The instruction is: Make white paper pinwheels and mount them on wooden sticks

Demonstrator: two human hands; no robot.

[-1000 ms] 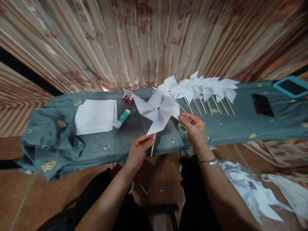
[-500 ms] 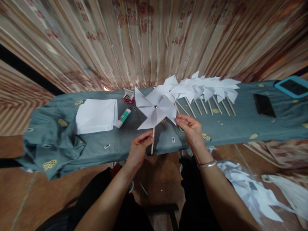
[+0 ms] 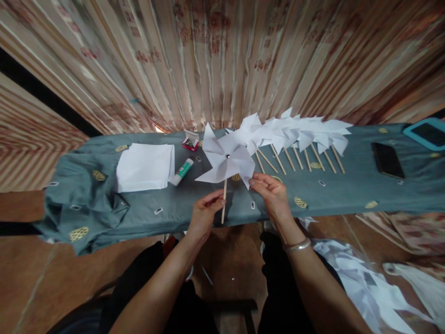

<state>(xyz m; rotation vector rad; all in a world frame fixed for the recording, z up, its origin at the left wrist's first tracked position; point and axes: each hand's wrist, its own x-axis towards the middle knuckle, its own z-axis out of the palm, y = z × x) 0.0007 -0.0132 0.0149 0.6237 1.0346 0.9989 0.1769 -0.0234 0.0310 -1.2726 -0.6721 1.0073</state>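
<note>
A white paper pinwheel (image 3: 239, 160) with a shiny pin at its centre stands upright above the near part of the table. My left hand (image 3: 205, 208) is closed, pinching its wooden stick (image 3: 224, 204) between thumb and fingers. At the lower right blade, my right hand (image 3: 271, 192) grips the tip with thumb and fingertips. Behind and to the right, several more white pinwheels (image 3: 295, 132) lie in an overlapping row, sticks pointing toward me. Left of the held pinwheel are a glue stick (image 3: 183, 171) and a small open red box (image 3: 190, 143) of pins.
A stack of white paper (image 3: 144, 167) lies on the left of the cloth-covered table (image 3: 181, 208). Toward the right end are a black phone (image 3: 387, 160) and a blue-framed tablet (image 3: 427, 133). White paper pieces (image 3: 368, 283) lie low at the right. A curtain (image 3: 222, 60) hangs behind.
The pinwheel's blades have turned a little clockwise, and my right hand has moved slightly down with the blade tip. My left hand still holds the stick. The whole view has shifted slightly.
</note>
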